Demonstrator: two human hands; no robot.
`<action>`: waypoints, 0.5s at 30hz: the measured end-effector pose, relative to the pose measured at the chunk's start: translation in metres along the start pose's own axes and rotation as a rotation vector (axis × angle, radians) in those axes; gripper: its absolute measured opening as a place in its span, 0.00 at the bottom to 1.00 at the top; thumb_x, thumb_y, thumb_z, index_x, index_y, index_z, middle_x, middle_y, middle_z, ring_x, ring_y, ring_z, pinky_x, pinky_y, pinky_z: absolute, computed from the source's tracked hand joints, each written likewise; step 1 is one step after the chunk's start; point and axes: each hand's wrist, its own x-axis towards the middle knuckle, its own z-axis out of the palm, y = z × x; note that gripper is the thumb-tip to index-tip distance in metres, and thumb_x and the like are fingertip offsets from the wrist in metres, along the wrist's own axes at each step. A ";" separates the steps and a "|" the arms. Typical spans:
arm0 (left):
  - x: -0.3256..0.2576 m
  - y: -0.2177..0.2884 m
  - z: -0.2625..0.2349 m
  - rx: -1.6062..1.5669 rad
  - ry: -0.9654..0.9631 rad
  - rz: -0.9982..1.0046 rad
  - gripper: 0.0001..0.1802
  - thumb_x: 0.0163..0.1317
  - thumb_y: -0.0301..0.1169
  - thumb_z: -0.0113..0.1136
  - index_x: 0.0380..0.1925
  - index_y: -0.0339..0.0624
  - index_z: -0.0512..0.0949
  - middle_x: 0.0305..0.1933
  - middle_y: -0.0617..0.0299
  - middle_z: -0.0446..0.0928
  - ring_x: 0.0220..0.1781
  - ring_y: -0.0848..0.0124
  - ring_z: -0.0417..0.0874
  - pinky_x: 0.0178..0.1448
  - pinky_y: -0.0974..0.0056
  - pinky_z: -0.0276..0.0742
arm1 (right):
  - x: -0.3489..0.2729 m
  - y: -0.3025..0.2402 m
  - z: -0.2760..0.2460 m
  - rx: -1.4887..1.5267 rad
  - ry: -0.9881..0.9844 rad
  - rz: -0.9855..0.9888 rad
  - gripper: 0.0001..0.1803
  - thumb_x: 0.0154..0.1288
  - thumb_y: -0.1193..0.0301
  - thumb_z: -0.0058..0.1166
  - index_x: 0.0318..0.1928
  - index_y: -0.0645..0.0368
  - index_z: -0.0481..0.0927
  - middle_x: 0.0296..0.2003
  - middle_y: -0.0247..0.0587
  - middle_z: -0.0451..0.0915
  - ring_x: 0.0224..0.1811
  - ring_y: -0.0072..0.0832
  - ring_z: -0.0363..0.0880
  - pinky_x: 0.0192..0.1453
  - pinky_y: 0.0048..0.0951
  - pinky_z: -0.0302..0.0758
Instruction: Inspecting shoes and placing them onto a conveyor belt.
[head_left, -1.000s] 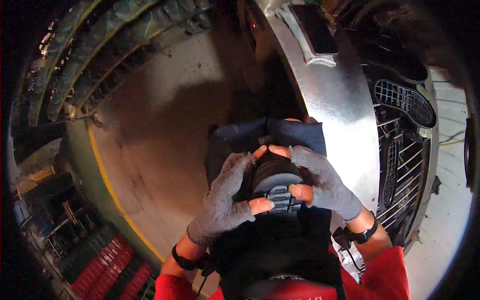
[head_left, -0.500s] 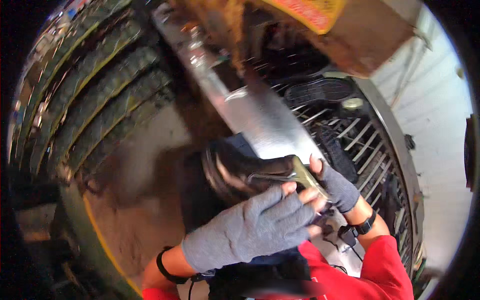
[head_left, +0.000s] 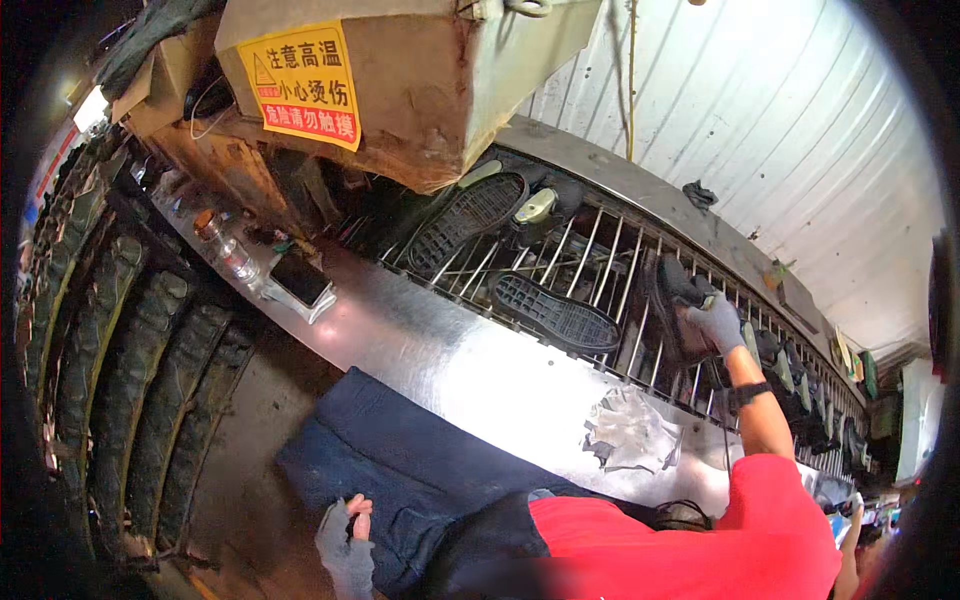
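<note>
My right hand, in a grey fingerless glove, reaches out to the slatted rack. Its fingers are closed on a dark shoe that stands on its side among the metal bars; the fingertips are partly hidden. My left hand, gloved alike, is low over the dark blue apron on my lap. Its fingers are loosely bent, and nothing shows in them. Nearest the right hand, a black shoe sole lies tread up on the bars. Another black sole lies farther left, beside a pale green shoe last.
A boxy machine hood with a yellow and red warning label overhangs the rack. On the metal ledge are a glass jar, a dark flat device and a crumpled grey cloth. Tiered racks of dark shoe parts stand left.
My hands have parted. The right has moved from the shoe over my lap out to a shoe on the rack; the left has drawn back low. My view has swung toward the rack.
</note>
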 end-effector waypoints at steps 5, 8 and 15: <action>0.014 0.007 0.018 -0.124 0.011 -0.082 0.13 0.74 0.25 0.60 0.53 0.29 0.84 0.47 0.50 0.87 0.47 0.65 0.88 0.54 0.61 0.84 | -0.045 -0.105 0.052 -0.100 -0.002 -0.611 0.45 0.57 0.47 0.75 0.69 0.58 0.74 0.69 0.60 0.72 0.73 0.56 0.69 0.73 0.50 0.71; 0.035 0.007 0.029 -0.290 -0.004 -0.164 0.16 0.77 0.29 0.59 0.55 0.29 0.84 0.47 0.51 0.87 0.46 0.67 0.88 0.53 0.63 0.85 | -0.050 -0.177 0.140 0.239 -0.047 -0.682 0.49 0.53 0.47 0.77 0.70 0.58 0.73 0.63 0.60 0.76 0.67 0.55 0.75 0.68 0.52 0.75; 0.028 -0.011 0.036 -0.739 0.071 -0.404 0.30 0.82 0.48 0.53 0.65 0.29 0.75 0.53 0.47 0.84 0.51 0.61 0.88 0.55 0.54 0.88 | -0.080 -0.282 0.105 0.221 -0.322 -1.085 0.48 0.45 0.44 0.79 0.62 0.58 0.79 0.57 0.56 0.82 0.62 0.51 0.80 0.68 0.52 0.74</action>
